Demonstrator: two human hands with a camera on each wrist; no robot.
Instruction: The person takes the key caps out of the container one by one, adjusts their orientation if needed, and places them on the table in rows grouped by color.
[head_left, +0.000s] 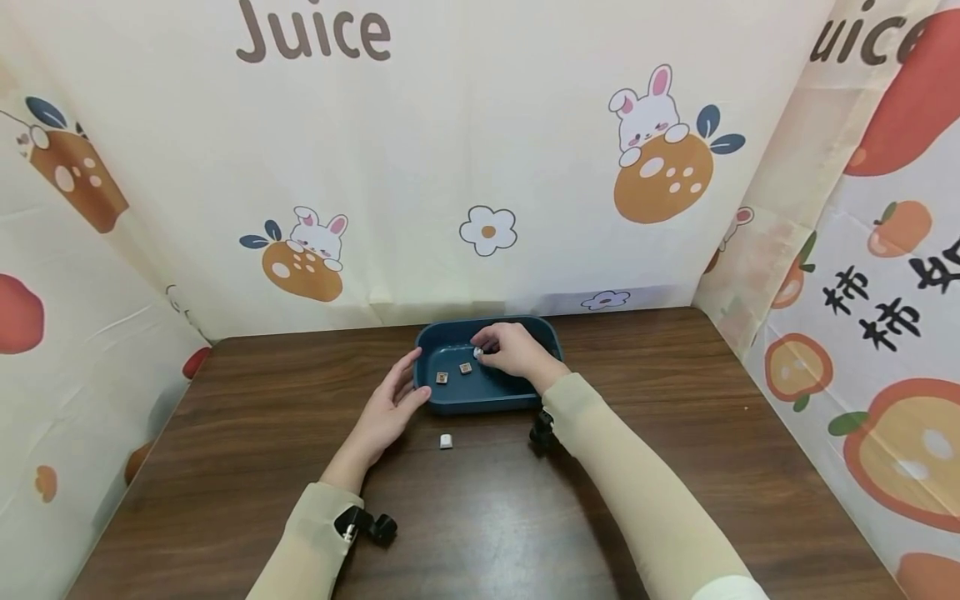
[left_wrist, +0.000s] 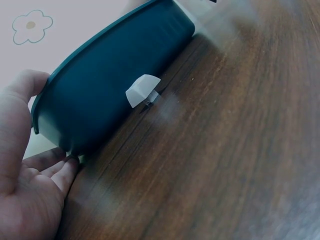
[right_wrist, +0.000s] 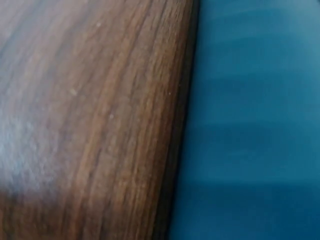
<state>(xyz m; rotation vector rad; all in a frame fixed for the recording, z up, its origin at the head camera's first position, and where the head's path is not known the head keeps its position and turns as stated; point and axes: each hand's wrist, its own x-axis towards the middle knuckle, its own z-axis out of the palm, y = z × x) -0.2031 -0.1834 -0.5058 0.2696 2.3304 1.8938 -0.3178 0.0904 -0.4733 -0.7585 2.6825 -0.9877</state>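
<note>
A blue tray [head_left: 480, 407] stands near the far edge of the counter [head_left: 480, 525], its long sides running left to right. On its floor, in the left half, lie two small brown squares [head_left: 442, 377], just apart from each other, with darker marks in their middles. The right hand [head_left: 512, 350] is over the inside of the tray, its thumb and fingertips pinching a small white piece [head_left: 477, 353]. That hand and its wrist cover much of the right half, so I cannot tell whether anything lies beneath. The left hand [head_left: 388, 408] is at the tray's left end with its fingers spread, thumb at the near corner of the rim and fingers along the outer wall. On the counter, on the person's side of the tray and apart from it, sits a white cap [head_left: 446, 442]; the left wrist view shows a narrower part under its broad top. Black mounts [head_left: 382, 529] are strapped at both wrists, over pale sleeves [head_left: 637, 475]. The right wrist view shows only the tray's wall and the counter. Behind hangs a printed cloth [head_left: 420, 150] with rabbits, fruit and flowers. It reads "Juice"; to the right are a cropped "uice" and the characters 柿 柿, plus another cut off by the edge.
</note>
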